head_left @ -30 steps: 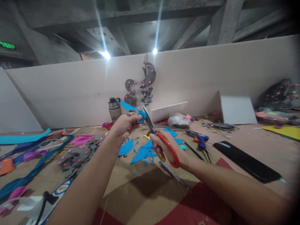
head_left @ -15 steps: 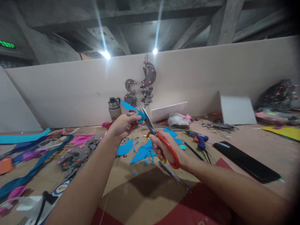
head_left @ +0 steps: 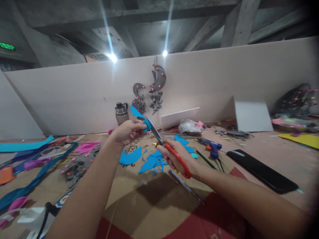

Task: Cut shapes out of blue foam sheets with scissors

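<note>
Between its thumb and fingers, my left hand [head_left: 128, 132] pinches a blue piece [head_left: 136, 112] that sticks up above the hand. My right hand [head_left: 174, 154] is wrapped round the red handles of the scissors [head_left: 156, 134], whose blades point up and left and meet the blue piece beside my left fingertips. Several blue scraps [head_left: 152, 161] lie on the cardboard [head_left: 129, 199] below the hands. A curved blue piece [head_left: 132, 156] rests just under my left hand.
A bottle [head_left: 122, 114] stands behind my left hand. Grey moon mobiles [head_left: 159, 79] hang on the white panel. To the right are a blue glue gun [head_left: 213, 147] and a black phone [head_left: 261, 171]. Coloured strips [head_left: 37, 181] lie at left.
Both hands have shifted slightly left. The scissor blades look closer together, and the blue piece sits at a slightly different angle.
</note>
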The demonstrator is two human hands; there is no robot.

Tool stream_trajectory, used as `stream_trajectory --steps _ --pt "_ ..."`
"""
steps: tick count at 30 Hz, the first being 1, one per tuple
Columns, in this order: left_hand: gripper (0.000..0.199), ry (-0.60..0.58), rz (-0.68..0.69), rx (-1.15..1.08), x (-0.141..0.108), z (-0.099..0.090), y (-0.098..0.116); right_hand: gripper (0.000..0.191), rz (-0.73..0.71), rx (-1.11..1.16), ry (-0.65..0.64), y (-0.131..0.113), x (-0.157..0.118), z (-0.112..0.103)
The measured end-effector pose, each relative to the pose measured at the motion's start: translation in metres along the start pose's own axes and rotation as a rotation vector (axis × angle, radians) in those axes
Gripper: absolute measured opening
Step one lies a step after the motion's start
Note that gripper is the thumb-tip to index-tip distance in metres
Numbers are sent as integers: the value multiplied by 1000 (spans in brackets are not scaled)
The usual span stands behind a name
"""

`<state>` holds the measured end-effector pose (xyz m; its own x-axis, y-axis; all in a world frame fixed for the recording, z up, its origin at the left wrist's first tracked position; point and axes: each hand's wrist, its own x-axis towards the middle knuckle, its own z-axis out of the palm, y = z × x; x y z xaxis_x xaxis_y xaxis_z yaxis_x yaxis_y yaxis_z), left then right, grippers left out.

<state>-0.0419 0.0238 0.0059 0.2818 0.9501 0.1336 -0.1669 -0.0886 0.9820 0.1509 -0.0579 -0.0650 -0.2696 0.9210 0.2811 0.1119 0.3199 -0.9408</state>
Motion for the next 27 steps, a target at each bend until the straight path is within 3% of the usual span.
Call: stream_trajectory --steps 12,21,27 --pt "22 -25 -41 110 3 -15 0 36 -35 -164 -37 0 3 -7" --pt "20 -13 -64 122 5 -16 -3 31 -117 -370 -41 6 10 -11" --pt "20 49 5 16 9 -17 -3 30 -105 -131 -18 17 14 -9"
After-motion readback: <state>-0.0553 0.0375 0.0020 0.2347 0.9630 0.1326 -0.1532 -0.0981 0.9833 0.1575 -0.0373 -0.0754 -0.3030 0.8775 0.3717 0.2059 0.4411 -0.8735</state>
